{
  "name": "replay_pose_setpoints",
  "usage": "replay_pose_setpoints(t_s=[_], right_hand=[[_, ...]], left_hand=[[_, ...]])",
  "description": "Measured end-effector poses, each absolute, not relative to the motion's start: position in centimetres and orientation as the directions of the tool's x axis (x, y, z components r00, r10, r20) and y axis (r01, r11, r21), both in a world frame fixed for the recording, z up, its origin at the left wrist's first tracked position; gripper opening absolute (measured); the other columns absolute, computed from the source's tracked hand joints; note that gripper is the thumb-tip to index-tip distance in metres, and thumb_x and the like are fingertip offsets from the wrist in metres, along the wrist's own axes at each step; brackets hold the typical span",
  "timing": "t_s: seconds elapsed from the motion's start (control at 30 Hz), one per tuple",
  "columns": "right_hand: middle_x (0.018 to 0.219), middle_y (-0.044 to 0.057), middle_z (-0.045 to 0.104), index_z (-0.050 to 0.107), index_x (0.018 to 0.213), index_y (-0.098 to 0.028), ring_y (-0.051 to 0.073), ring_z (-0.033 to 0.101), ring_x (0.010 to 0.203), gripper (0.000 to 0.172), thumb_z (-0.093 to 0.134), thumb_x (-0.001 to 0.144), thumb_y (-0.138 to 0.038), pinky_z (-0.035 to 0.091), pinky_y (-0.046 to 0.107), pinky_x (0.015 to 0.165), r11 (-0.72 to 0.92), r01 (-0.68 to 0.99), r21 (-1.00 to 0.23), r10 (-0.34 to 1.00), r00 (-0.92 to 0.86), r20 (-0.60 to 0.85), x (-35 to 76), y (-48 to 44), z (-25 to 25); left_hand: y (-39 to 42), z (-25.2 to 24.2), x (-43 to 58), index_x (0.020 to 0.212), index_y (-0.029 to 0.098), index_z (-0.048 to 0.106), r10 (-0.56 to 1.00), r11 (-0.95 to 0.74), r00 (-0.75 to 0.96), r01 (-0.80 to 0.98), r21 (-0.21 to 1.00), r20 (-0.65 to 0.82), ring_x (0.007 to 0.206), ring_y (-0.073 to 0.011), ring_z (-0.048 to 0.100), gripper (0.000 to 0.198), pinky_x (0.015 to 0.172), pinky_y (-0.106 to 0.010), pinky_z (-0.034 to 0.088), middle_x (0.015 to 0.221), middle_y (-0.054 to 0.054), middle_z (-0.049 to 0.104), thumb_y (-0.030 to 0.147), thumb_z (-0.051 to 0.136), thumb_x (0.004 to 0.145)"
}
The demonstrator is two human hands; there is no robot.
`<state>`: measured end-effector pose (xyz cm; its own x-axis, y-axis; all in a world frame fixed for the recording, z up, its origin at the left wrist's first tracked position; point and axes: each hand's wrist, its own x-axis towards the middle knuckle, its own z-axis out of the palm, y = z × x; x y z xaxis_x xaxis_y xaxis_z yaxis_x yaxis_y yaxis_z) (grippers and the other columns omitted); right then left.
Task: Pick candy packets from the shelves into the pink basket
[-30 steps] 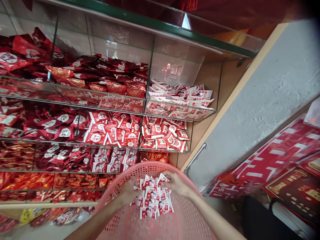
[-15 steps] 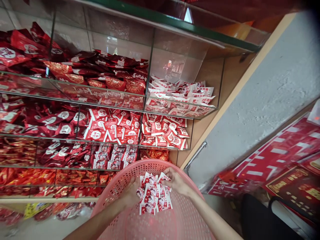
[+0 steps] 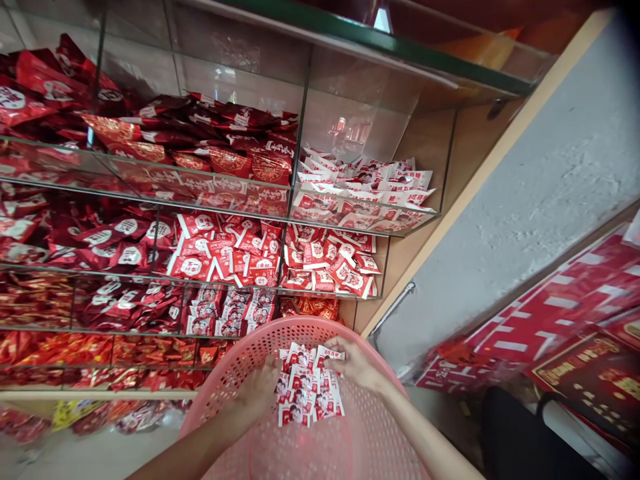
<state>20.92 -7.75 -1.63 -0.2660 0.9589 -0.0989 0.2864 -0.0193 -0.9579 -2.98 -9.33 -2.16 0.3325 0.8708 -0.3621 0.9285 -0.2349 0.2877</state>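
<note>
Inside a pink perforated plastic basket [image 3: 220, 393] lies a small pile of red-and-white wrapped candy packets [image 3: 303, 393]. My right hand [image 3: 357, 363] reaches in from the right, thumb and fingers closed on one candy packet [image 3: 330, 356] at the pile's upper right corner. On the other side, my left hand [image 3: 255, 390] rests along the pile's left edge, fingers stretched out and touching the packets. Its fingertips are partly blurred, and no packet shows clearly in its grip.
Glass shelves with dividers stand ahead, filled with red packets [image 3: 190, 250] and white-edged packets [image 3: 365, 183]. A grey wall [image 3: 500, 200] runs along the right. Red printed goods [image 3: 540, 313] and a black object [image 3: 510, 427] are at lower right. Bagged items [image 3: 125, 413] sit below the shelves.
My left hand has shifted slightly and no longer shows a packet at its fingers. The packet in my right hand has turned flatter, its face now showing. The basket stays in place.
</note>
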Motion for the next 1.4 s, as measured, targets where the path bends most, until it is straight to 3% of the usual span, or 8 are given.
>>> replay_pose_setpoints(t_s=[0.27,0.47,0.7,0.93,1.2,1.4], right_hand=[[0.101,0.006,0.062,0.059,0.098,-0.018,0.021,0.058,0.091,0.046,0.068,0.068,-0.052,0.046,0.033,0.080,0.010,0.288,-0.958,0.955,-0.285,-0.076,21.0,-7.8,-0.9],[0.091,0.003,0.062,0.057,0.097,-0.019,0.017,0.058,0.077,0.043,0.067,0.070,-0.050,0.047,0.030,0.070,0.001,0.227,-0.974,0.959,-0.277,-0.063,20.9,-7.9,-0.8],[0.096,0.004,0.063,0.059,0.098,-0.019,0.019,0.059,0.083,0.045,0.072,0.065,-0.047,0.048,0.032,0.075,-0.017,0.189,-0.982,0.953,-0.293,-0.073,20.8,-8.0,-0.6],[0.094,0.001,0.063,0.057,0.101,-0.021,0.018,0.060,0.086,0.056,0.081,0.054,-0.040,0.048,0.035,0.082,-0.096,0.055,-0.994,0.939,-0.326,-0.108,20.8,-8.1,-0.6],[0.096,0.002,0.061,0.053,0.102,-0.021,0.019,0.057,0.087,0.036,0.065,0.069,-0.029,0.047,0.032,0.079,0.032,0.387,-0.921,0.961,-0.266,-0.078,21.1,-8.7,-0.7],[0.097,0.001,0.059,0.058,0.096,-0.021,0.019,0.053,0.090,0.036,0.064,0.061,-0.014,0.042,0.029,0.078,0.076,0.560,-0.825,0.909,-0.380,-0.173,22.3,-9.2,0.4]], left_hand=[[-9.2,-1.6,-2.8,0.129,0.008,0.044,0.869,-0.280,0.334,0.940,0.193,-0.366,0.111,-0.0269,0.056,0.048,0.092,-0.038,0.044,0.132,-0.020,0.049,0.011,0.035,0.082],[-9.3,-2.2,-2.9,0.120,0.014,0.055,0.865,-0.312,0.349,0.937,0.157,-0.362,0.106,-0.0277,0.059,0.041,0.088,-0.038,0.047,0.124,-0.017,0.057,0.018,0.045,0.081],[-9.4,-2.5,-2.4,0.111,0.017,0.060,0.886,-0.283,0.311,0.950,0.131,-0.345,0.096,-0.0267,0.063,0.034,0.081,-0.038,0.050,0.108,-0.015,0.064,0.026,0.048,0.080],[-9.6,-1.7,-2.7,0.110,0.016,0.060,0.867,-0.295,0.327,0.945,0.144,-0.375,0.098,-0.0262,0.062,0.034,0.084,-0.038,0.048,0.107,-0.014,0.065,0.025,0.048,0.079],[-8.3,1.1,-3.6,0.104,0.014,0.059,0.926,-0.280,0.316,0.942,0.187,-0.206,0.090,-0.0254,0.065,0.032,0.073,-0.035,0.049,0.096,-0.013,0.069,0.028,0.035,0.087],[-7.6,2.7,-4.3,0.091,0.016,0.058,0.964,-0.214,0.245,0.944,0.252,-0.100,0.079,-0.0208,0.066,0.030,0.064,-0.028,0.045,0.088,-0.009,0.069,0.029,0.031,0.090]])
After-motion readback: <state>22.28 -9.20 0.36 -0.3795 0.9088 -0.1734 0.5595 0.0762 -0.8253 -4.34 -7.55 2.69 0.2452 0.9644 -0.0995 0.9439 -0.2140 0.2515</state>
